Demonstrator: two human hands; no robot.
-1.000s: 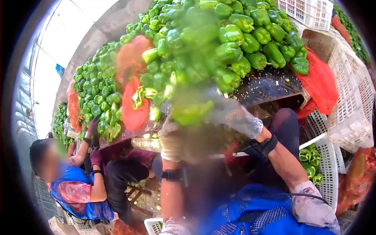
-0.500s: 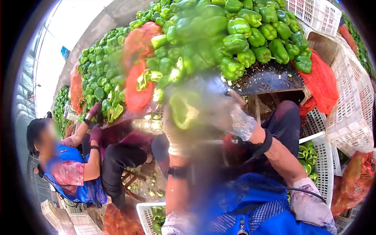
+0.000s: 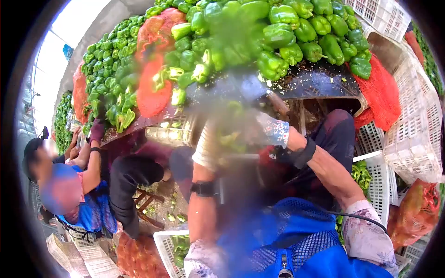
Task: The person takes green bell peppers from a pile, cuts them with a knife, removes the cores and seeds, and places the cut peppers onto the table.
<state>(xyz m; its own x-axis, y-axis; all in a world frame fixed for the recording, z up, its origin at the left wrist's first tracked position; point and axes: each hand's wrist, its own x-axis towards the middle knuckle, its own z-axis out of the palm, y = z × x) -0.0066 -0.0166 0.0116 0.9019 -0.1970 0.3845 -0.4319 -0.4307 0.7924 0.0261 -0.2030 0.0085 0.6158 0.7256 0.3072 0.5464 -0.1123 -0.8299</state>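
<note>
Blurred green pepper (image 3: pixel 229 140) between my left hand (image 3: pixel 208 141) and right hand (image 3: pixel 256 129), at the dial's centre.
A smear hides my fingers, so I cannot tell whether either hand pinches it or is spread. Green peppers (image 3: pixel 280 34) heap at 12 o'clock on the dark worktop (image 3: pixel 320 84); a white crate (image 3: pixel 379 183) stands towards 4.

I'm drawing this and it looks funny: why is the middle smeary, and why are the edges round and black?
In the head view, a hazy streak, maybe a lens smudge, blurs the left hand, right hand and some green peppers; in the same head view, edges curve into black, probably from a very wide lens.
</note>
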